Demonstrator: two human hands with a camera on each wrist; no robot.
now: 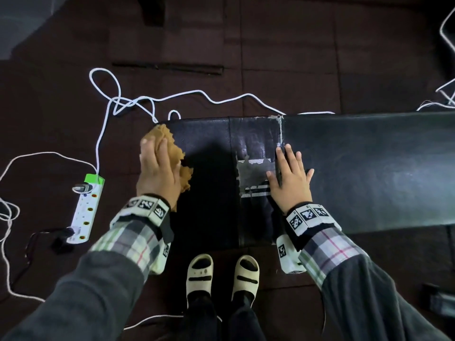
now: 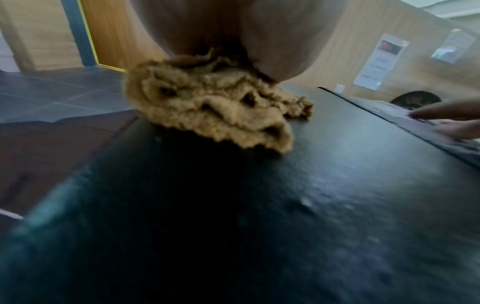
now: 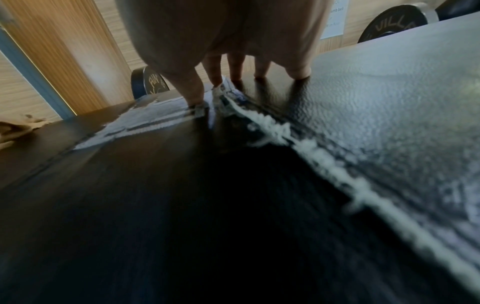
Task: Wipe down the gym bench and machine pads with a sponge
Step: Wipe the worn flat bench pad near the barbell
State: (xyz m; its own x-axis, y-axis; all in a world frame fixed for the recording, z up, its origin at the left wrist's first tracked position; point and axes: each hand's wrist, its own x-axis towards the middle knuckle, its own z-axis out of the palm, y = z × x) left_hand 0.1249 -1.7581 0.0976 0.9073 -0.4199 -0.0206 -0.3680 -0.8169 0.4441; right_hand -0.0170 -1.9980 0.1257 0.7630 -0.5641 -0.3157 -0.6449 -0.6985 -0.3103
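Note:
A ragged tan sponge [image 1: 177, 153] [image 2: 207, 107] lies at the left end of the black gym bench pad [image 1: 209, 193]. My left hand [image 1: 157, 168] rests flat on top of it and presses it down, fingers stretched toward the far edge. My right hand [image 1: 290, 178] lies flat with fingers spread across the frayed white seam [image 3: 311, 148] between this pad and the longer pad [image 1: 369, 168]. Its thumb sits on a worn, peeling patch [image 1: 253, 173]. The right wrist view shows the fingertips [image 3: 235, 70] touching the pad.
A white power strip [image 1: 85, 210] and looping white cable [image 1: 147, 99] lie on the dark floor left of and behind the bench. My sandalled feet [image 1: 221, 274] stand at its near side. Weight plates [image 3: 392, 22] stand beyond it by a wooden wall.

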